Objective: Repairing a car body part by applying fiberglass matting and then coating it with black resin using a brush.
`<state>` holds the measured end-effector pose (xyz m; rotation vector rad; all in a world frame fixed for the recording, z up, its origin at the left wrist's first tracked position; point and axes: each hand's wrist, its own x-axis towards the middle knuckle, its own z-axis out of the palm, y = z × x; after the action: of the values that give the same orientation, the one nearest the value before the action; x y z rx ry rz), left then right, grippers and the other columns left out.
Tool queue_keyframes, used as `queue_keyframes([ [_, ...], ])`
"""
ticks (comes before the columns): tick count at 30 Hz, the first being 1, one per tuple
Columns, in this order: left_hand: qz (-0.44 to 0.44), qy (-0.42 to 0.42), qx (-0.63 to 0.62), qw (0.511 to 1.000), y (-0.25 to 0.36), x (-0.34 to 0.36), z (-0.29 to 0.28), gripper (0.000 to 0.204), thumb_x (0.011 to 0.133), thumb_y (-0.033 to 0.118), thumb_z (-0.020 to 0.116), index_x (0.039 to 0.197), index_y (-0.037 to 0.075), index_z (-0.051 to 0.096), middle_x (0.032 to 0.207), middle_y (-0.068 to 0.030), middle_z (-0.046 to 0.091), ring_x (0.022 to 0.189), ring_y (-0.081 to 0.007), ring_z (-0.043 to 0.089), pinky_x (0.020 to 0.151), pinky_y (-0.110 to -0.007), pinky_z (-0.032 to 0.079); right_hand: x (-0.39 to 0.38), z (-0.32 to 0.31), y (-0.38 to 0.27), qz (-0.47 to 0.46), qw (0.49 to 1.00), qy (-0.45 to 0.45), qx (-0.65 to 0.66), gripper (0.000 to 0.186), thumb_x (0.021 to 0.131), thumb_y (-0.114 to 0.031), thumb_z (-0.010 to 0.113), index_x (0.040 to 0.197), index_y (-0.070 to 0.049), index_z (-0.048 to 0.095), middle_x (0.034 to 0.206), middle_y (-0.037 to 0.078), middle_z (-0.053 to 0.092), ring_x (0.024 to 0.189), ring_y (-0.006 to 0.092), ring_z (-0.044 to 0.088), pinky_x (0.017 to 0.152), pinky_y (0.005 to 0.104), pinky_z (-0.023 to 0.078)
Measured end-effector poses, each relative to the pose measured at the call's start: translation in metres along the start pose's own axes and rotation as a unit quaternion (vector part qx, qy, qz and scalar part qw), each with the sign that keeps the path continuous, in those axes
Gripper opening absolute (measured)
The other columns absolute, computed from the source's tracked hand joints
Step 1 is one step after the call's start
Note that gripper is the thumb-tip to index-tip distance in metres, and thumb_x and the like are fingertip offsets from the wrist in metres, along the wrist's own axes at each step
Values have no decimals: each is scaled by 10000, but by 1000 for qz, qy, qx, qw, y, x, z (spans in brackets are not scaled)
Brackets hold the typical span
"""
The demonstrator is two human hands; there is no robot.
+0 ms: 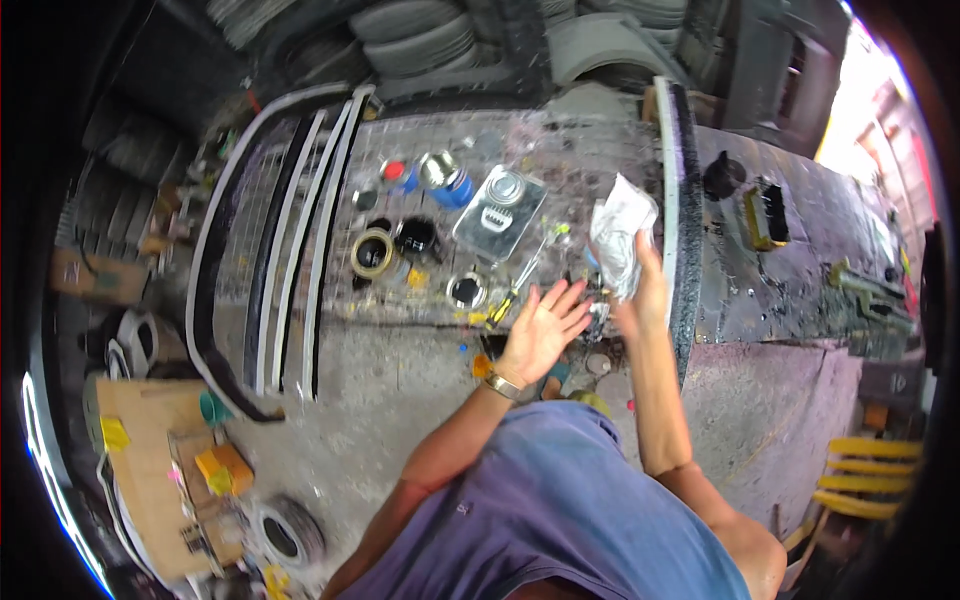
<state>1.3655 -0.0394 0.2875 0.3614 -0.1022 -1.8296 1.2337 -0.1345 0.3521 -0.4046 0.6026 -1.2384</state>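
"What's the right hand (646, 280) doing over there?"

"It's clamping on a white bundle (622, 225) and holding it over the counter (590, 145). From here I'm not managing to tell whether that's cloth or plastic."

"And the left hand (545, 332)?"

"Its fingers are standing well apart and its palm is facing up. A watch (503, 386) is circling that wrist. A screwdriver (502, 308) is lying just beside it, on the left, its yellow and black handle pointing back toward the person."

"What's sitting behind those hands?"

"A flat silver can (483, 235) is lying left of the bundle. A blue can (453, 190) is resting near it, further left, and a black cup (416, 237) is standing in front of the blue one."

"Anything on the bundle's right?"

"A long black strip (684, 200) with a white edge is running front to back there. Beyond it, a black jug (722, 175) and a yellow tin (757, 222) are standing near each other."
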Motion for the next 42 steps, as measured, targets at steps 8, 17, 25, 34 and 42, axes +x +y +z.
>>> queue_keyframes([
  [8, 71, 271, 277, 919, 21, -184, -92, 579, 996, 416, 332, 1392, -6, 341, 1411, -189, 422, 1280, -299, 443, 1065, -411, 346, 92, 64, 46, -375, 687, -232, -578, 359, 901, -114, 579, 1259, -102, 560, 1282, 105, 570, 1096, 248, 579, 976, 353, 421],
  [17, 10, 567, 280, 775, -42, -375, -230, 549, 974, 430, 399, 1322, 7, 438, 1250, -145, 573, 1135, -277, 560, 941, -399, 440, 63, 30, 49, -331, 578, -243, -705, 524, 886, -337, 589, 1359, -145, 473, 1380, 159, 470, 1274, 322, 443, 1069, 461, 309],
  [25, -198, 519, 386, 737, -63, -477, -331, 454, 930, 385, 528, 1213, 30, 514, 1135, -154, 628, 985, -295, 628, 797, -414, 505, -117, -40, -8, -71, 702, -156, -692, 331, 925, -168, 573, 1228, -35, 573, 1218, 128, 609, 1106, 216, 581, 945, 339, 449],
  [34, -289, 519, 432, 678, -5, -499, -412, 472, 945, 322, 518, 1297, 21, 425, 1176, -179, 596, 1028, -322, 605, 813, -446, 502, -450, -357, 107, 159, 661, 62, -731, 376, 870, -230, 595, 1154, 16, 608, 1102, 208, 647, 975, 271, 643, 848, 371, 500],
  [42, -171, 366, 503, 764, -5, -375, -386, 367, 965, 278, 493, 1219, 13, 502, 1159, -147, 612, 1045, -254, 609, 833, -387, 508, -736, -427, 106, 414, 629, 539, -376, 259, 871, -232, 569, 1083, -87, 603, 1003, 135, 648, 781, 314, 652, 663, 503, 514],
])
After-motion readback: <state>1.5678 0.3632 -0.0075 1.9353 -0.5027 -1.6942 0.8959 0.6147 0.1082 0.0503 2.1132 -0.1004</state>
